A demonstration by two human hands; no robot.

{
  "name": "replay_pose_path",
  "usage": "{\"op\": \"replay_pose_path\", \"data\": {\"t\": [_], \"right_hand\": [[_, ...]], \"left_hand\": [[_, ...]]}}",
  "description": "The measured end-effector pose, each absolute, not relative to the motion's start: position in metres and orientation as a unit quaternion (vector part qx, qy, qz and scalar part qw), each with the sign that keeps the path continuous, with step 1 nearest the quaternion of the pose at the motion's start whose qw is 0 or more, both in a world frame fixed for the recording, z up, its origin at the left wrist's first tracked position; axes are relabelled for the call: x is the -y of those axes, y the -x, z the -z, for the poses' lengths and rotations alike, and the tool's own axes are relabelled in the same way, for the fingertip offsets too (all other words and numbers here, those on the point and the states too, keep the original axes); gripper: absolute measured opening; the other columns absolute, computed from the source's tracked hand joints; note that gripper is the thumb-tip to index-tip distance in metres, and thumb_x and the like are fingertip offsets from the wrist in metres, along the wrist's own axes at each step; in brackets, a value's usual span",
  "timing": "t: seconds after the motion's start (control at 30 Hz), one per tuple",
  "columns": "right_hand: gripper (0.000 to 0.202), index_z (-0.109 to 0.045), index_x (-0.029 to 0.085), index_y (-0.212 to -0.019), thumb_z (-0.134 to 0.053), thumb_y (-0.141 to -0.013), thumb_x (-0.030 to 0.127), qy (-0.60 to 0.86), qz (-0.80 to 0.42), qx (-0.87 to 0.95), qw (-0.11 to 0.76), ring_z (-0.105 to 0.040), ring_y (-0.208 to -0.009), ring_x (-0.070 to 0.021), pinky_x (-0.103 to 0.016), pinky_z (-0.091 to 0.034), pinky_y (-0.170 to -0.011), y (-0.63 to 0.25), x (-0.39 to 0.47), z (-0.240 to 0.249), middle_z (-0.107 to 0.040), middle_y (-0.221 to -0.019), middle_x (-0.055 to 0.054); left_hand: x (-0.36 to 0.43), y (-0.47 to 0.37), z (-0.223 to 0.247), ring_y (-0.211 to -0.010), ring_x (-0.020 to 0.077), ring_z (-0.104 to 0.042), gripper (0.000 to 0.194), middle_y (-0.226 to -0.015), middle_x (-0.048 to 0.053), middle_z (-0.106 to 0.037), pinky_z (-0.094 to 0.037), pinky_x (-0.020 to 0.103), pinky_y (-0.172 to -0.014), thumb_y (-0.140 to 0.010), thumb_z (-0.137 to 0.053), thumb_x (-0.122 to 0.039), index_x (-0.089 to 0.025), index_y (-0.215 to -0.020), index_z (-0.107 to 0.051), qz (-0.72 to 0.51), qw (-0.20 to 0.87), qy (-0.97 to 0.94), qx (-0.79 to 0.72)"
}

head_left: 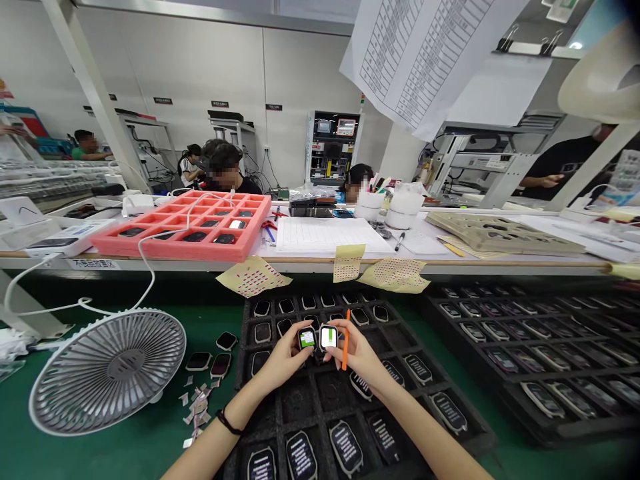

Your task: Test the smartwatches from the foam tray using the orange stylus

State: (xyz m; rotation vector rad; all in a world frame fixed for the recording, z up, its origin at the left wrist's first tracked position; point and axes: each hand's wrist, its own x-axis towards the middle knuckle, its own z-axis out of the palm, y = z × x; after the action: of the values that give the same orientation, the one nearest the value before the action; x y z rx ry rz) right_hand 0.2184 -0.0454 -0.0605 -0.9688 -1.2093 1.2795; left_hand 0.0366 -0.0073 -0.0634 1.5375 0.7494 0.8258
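My left hand (287, 357) is closed on a smartwatch (307, 338) with a lit green and white screen. Beside it, my right hand (356, 350) grips a second smartwatch (329, 336), its screen white with a green strip. An orange stick (346, 340) stands nearly upright among the right fingers. Both hands are over a black foam tray (305, 407), whose compartments hold several watch faces. Many of those nearer me, such as this watch (345, 447), show white text.
A second black tray (505, 380) of watches lies right. At left are a grey fan (107, 373), loose watches (199, 361) and small scraps (199, 408). A pink foam tray (180, 227), papers (330, 235) and a beige tray (500, 233) occupy the shelf. Several people sit beyond.
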Motion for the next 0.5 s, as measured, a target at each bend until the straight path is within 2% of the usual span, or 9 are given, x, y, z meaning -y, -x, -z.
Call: {"op": "replay_pose_path", "data": {"t": [0.27, 0.37, 0.5], "right_hand": [[0.038, -0.05, 0.023, -0.102, -0.071, -0.071, 0.029, 0.415, -0.533, 0.507, 0.535, -0.063, -0.056, -0.0116, -0.022, -0.045, -0.044, -0.2193, 0.0437, 0.0624, -0.057, -0.098, -0.003], [0.03, -0.052, 0.022, -0.097, -0.067, -0.074, 0.034, 0.424, -0.534, 0.49, 0.542, -0.061, -0.049, -0.0098, -0.021, -0.042, -0.041, -0.2192, 0.0437, 0.0603, -0.057, -0.09, -0.001], [0.024, -0.054, 0.02, -0.088, -0.064, -0.076, 0.039, 0.444, -0.529, 0.463, 0.556, -0.053, -0.038, -0.0075, -0.021, -0.039, -0.036, -0.2187, 0.0443, 0.0549, -0.055, -0.071, 0.004]], "left_hand": [[0.0056, -0.035, 0.0655, -0.078, 0.0169, -0.056, 0.041, -0.099, 0.007, -0.059, -0.045, 0.028, -0.067, -0.082, -0.054, -0.032, -0.019, -0.121, -0.047, -0.354, 0.573, -0.663, -0.326], [0.0045, -0.0346, 0.0638, -0.067, 0.0138, -0.054, 0.034, -0.094, 0.004, -0.06, -0.042, 0.024, -0.058, -0.085, -0.049, -0.037, -0.02, -0.114, -0.054, -0.353, 0.558, -0.663, -0.352], [0.0035, -0.0344, 0.0626, -0.06, 0.0124, -0.051, 0.035, -0.085, 0.002, -0.059, -0.038, 0.023, -0.052, -0.086, -0.047, -0.041, -0.021, -0.113, -0.056, -0.354, 0.543, -0.666, -0.369]]}}
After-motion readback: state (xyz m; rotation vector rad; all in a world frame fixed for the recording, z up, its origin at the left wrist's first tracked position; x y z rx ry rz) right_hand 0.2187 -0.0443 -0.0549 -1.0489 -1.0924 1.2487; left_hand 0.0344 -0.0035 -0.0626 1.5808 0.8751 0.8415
